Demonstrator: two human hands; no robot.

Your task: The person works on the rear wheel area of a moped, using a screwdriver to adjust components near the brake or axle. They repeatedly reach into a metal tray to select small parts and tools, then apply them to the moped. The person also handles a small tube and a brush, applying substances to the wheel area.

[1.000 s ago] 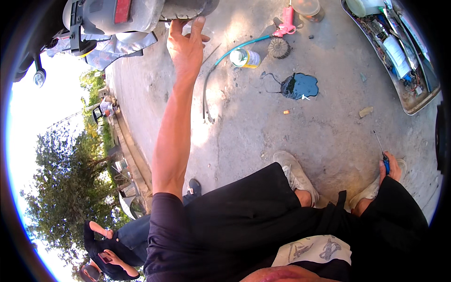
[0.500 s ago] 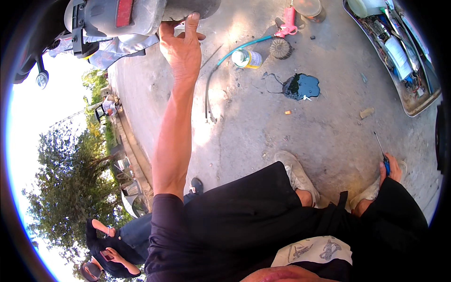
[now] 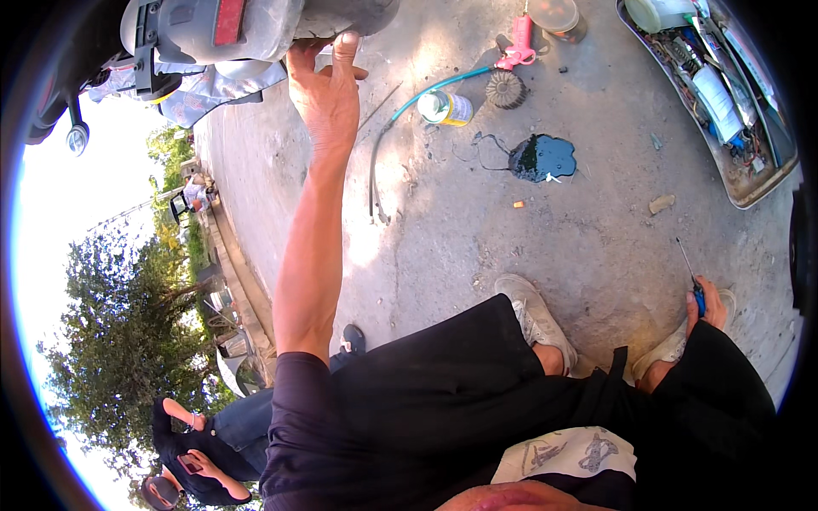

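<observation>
My left hand (image 3: 326, 100) reaches up to the motorcycle at the top left and grips the edge of its black tyre (image 3: 351, 15). The thumb presses on the tread, while some fingertips are hidden behind the rubber. Beside the tyre is a dark mudguard (image 3: 271, 32) with a red reflector (image 3: 229, 22). At the lower right, my right hand (image 3: 712, 312) is closed around the blue handle of a screwdriver (image 3: 699, 297). Its thin metal shaft points up and away, touching nothing I can see.
A pink air gun (image 3: 518, 47) on a blue hose, a ribbed round part (image 3: 506, 89), a can (image 3: 445, 108) and a jar (image 3: 558, 17) stand beyond a dark oil puddle (image 3: 545, 157). A tool tray (image 3: 740, 198) is far right. Another person (image 3: 200, 443) stands left holding a phone.
</observation>
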